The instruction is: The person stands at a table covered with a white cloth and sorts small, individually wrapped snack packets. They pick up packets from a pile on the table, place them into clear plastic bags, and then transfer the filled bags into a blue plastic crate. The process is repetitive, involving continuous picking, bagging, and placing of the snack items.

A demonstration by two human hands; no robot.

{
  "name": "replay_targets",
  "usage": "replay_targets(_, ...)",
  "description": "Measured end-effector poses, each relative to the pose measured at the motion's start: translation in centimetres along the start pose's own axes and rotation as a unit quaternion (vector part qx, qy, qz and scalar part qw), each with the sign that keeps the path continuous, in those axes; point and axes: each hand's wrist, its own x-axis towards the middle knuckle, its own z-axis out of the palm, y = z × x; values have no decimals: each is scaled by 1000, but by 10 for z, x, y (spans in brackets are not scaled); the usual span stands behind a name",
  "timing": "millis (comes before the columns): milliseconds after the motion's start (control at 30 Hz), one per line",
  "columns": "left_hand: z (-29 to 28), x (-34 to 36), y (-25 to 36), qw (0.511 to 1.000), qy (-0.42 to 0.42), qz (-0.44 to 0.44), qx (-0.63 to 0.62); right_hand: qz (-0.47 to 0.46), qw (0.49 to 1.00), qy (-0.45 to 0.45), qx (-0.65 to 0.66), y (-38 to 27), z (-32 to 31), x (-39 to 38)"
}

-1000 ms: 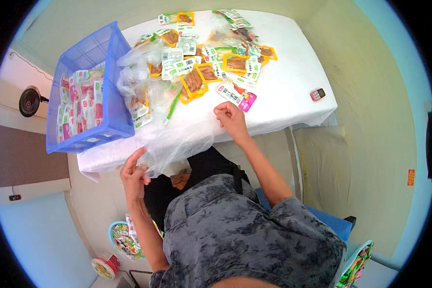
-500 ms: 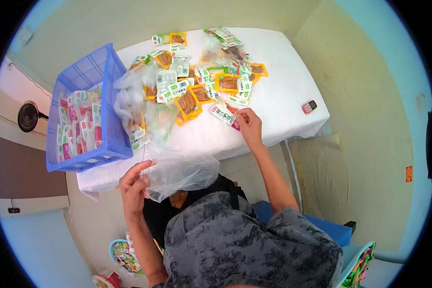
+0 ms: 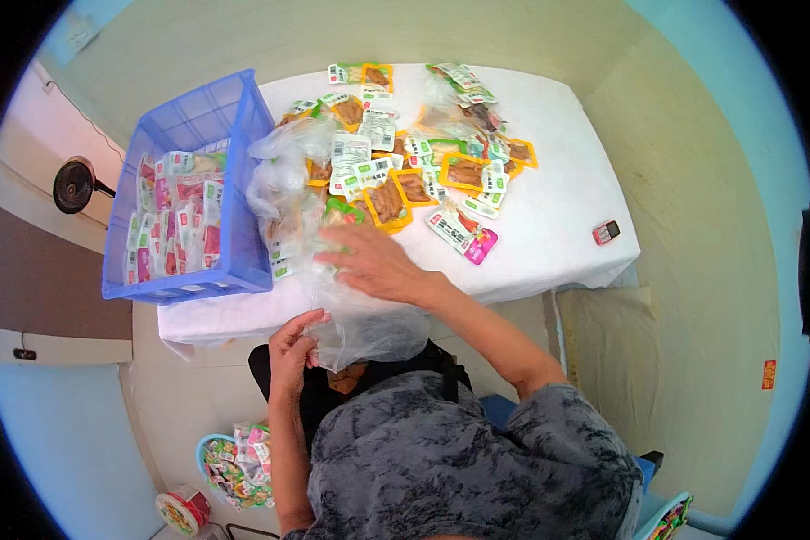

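My left hand (image 3: 293, 353) pinches the edge of a clear plastic bag (image 3: 373, 337), which hangs at the table's near edge above my lap. My right hand (image 3: 369, 263) reaches leftward over the upper part of the bag, in front of the packet pile; its fingers are smeared by motion, so their grip is unclear. Right of that hand, a white packet with a pink end (image 3: 462, 232) lies by itself on the white cloth. Beyond it is a loose heap of vacuum-sealed snack packets, among them a yellow-edged packet with brown food (image 3: 387, 203).
A blue plastic crate (image 3: 189, 286) holding pink and white packets stands at the table's left. Crumpled clear bags (image 3: 283, 175) lie beside it. A small red-and-black device (image 3: 607, 232) sits at the right. Below left are a basin of packets (image 3: 214, 445) and a tub (image 3: 182, 511).
My right hand has let go of the pink-ended packet and swung left to the bag. My left hand still pinches the bag. The view has shifted slightly.
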Motion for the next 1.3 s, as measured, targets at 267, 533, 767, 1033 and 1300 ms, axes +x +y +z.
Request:
replay_targets(267, -7, -3, 3, 1000, 22, -15, -10, 28, 995, -26, -97, 28, 42, 22)
replay_targets(533, -10, -3, 13, 999, 38, 29, -15, 140, 971, 131, 143, 46, 58, 75)
replay_targets(767, 11, 8, 36, 998, -19, 48, 26, 125, 975, 137, -119, 63, 102, 149)
replay_targets(1033, 20, -3, 12, 1000, -24, 3, -3, 199, 959, 4, -200, 63, 113, 172)
replay_targets(1300, 12, -2, 9, 1000, -7, 12, 5, 150, 974, 154, -72, 44, 87, 131)
